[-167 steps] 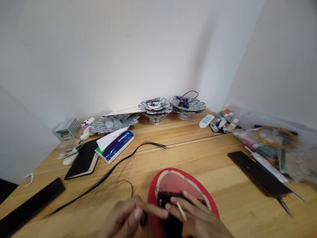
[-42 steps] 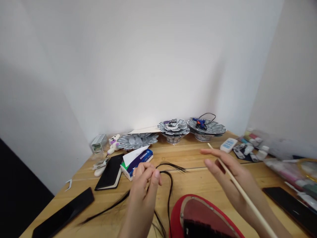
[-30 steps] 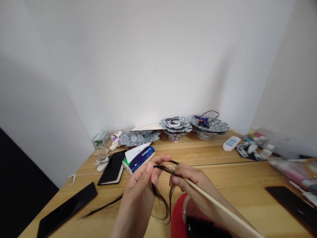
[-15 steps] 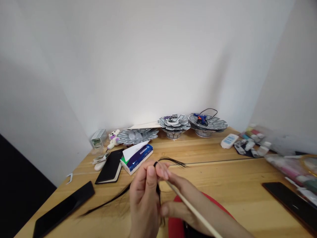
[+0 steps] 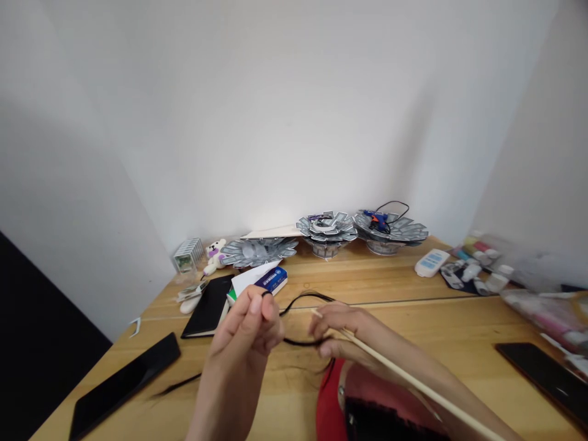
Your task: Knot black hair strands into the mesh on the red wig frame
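I have both hands in my head view, close together over the worktop [image 5: 413, 312], using the red form [image 5: 327, 407] as my landmark. The left hand [image 5: 245, 346] is up and to the left of the red form, clenched with thumb and forefinger pinching a dark bit of the black hair [image 5: 298, 342] at the fingertips. The hair runs from beside that hand toward the right hand [image 5: 351, 331] in two curves, one higher and one lower; the lower one reaches the right thumb and fingers. I can't tell how firmly those fingers have it, as they are slightly blurred. More of it hangs just below the right hand, near the top left of the red form.

The right hand is above the red form, grasping the stick [image 5: 413, 381], which slants back down to the right across the wrist and forearm. Pink mesh and a dark patch show on the red form beneath that arm.

To the left of the red form, beyond the left hand, I see the notebook [image 5: 209, 306], the tissue pack [image 5: 275, 279] and a black slab [image 5: 126, 386]. Behind the red form, by the wall, the glue gun [image 5: 377, 222] rests in the rightmost grey dish [image 5: 404, 231]. A dark case [image 5: 544, 373] lies well to its right.
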A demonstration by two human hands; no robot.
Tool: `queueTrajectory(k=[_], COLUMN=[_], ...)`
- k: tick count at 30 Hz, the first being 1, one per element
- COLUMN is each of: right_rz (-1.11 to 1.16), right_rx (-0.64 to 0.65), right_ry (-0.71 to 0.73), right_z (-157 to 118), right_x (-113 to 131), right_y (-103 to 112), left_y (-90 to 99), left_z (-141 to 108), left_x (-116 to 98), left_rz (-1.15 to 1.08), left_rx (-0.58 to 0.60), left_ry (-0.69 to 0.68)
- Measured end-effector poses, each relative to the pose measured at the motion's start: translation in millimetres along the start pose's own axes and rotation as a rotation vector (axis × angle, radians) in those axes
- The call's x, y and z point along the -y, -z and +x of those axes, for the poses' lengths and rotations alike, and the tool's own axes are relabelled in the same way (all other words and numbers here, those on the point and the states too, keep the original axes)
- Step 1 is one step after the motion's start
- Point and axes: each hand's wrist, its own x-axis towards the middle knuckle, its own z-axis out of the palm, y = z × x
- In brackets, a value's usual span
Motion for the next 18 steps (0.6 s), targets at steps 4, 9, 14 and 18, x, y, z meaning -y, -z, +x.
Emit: queueTrajectory(k=[4,9,14,18], right_rz=[-0.026,0.022,0.038,0.079], right_rx=[-0.153,-0.245,-0.245,-0.255], right_ry=[-0.009,0.072,-0.038,-0.165], right_z=[0.8,-3.8,-7.5,-10.1], right_x=[11.0,26.6,31.0,32.1], right_y=[9.9,0.4,-6.3,-6.4], left_y=[1.3,-1.5,-4.8,-12.4], left_z=[-5.3,-9.0,-11.9,-16.5], left_x=[6.7,8.8,23.5,38.5], left_rz=[0.484,0.616,0.687,0.672], left_rx=[0.067,0.241,0.267,0.084], left_ry=[-0.127,-0.007,-0.073,-0.121])
